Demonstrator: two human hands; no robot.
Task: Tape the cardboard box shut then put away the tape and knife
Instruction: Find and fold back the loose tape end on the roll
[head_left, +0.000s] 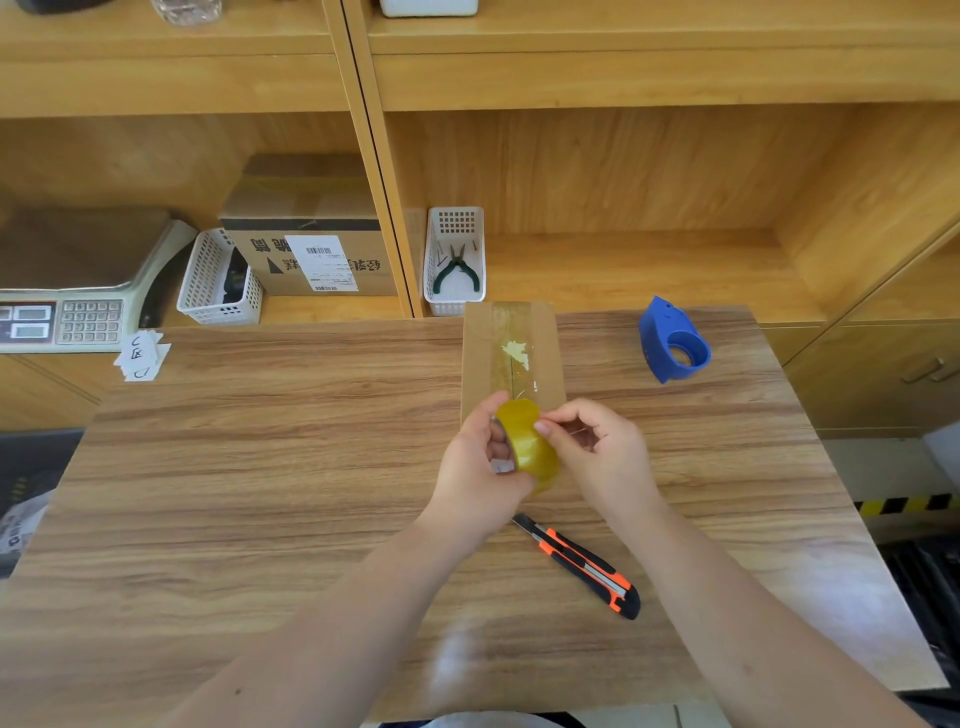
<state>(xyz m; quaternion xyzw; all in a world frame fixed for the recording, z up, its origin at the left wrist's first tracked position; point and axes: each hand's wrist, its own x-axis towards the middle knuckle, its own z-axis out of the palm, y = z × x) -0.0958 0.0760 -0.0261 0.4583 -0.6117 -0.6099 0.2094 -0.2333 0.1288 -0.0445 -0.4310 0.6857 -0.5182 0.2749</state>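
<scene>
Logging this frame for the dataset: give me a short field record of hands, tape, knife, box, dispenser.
left hand: grips the tape roll
right hand: fingertips picking at the roll's surface
tape roll: yellowish, held above the table
cardboard box: on the table beyond the hands, old tape on its seam
knife: orange-black, lying on the table, untouched
dispenser: blue, empty, on the table to the right

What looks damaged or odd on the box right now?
The cardboard box has a torn, whitish patch on its old tape strip along the top seam. Otherwise nothing stands out; the utility knife lies flat on the table.
</scene>
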